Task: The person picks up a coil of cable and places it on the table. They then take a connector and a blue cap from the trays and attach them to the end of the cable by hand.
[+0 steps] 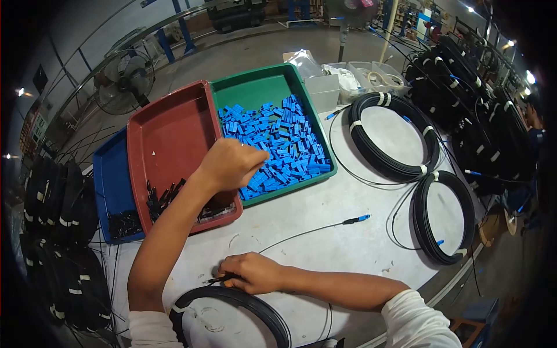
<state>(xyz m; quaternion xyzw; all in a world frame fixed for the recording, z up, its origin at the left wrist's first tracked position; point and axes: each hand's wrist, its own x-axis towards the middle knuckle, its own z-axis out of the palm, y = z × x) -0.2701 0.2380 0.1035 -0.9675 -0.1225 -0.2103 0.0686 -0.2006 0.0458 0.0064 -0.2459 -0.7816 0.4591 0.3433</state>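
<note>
My left hand (235, 165) is over the near left corner of the green tray (255, 86), fingers closed together. Whatever those fingers pinch, if anything, is hidden. Loose blue connector pieces (284, 139) lie heaped in that tray, just beyond the fingertips. Lower down, my right hand (253, 272) grips a thin black cable (213, 281), its dark end poking out left of the fingers. Close below sits a coil of black cable (243, 298) with one pale tape band. Another cable end with a blue connector (363, 218) lies on the table to the right.
The red tray (168, 127) holds small black parts, overlapping a blue tray (110, 168). Two taped cable coils (426, 139) (419, 226) lie at right on the white table (325, 255). Clear plastic bins (322, 90) stand behind. Hanging cable bundles (64, 203) flank the left side.
</note>
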